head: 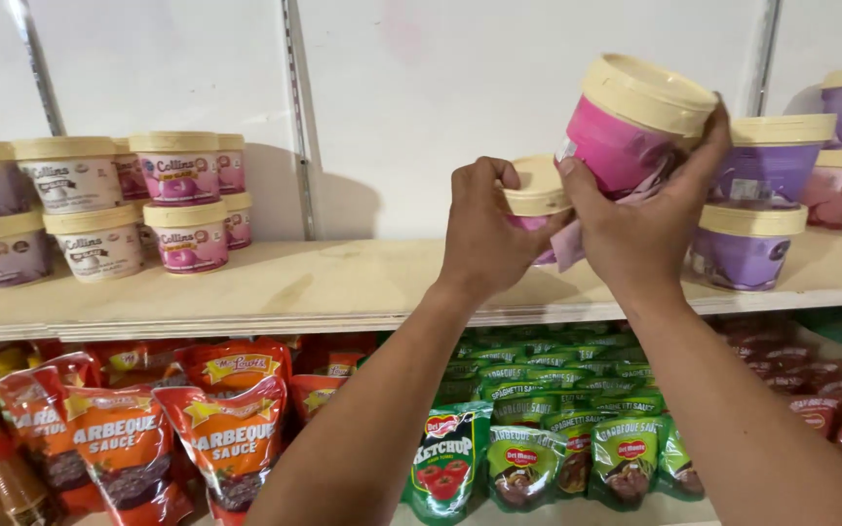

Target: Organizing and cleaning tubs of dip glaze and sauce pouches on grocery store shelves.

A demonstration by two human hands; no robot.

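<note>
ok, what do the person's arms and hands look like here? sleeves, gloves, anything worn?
Both forearms come up bare from the bottom edge: no sleeves in view, so any sleeve ends out of frame. The left hand and the right hand are bare, with no gloves. No watch, bracelet or band shows on either wrist, and no rings are visible on the fingers that face the camera. Fingernails look short and unpainted.

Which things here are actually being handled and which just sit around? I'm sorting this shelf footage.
In hand:
right hand holding a tilted pink tub
left hand gripping a second tub

Just sitting:
purple tubs on the wooden shelf
stacked tubs at left
sauce pouches below
</note>
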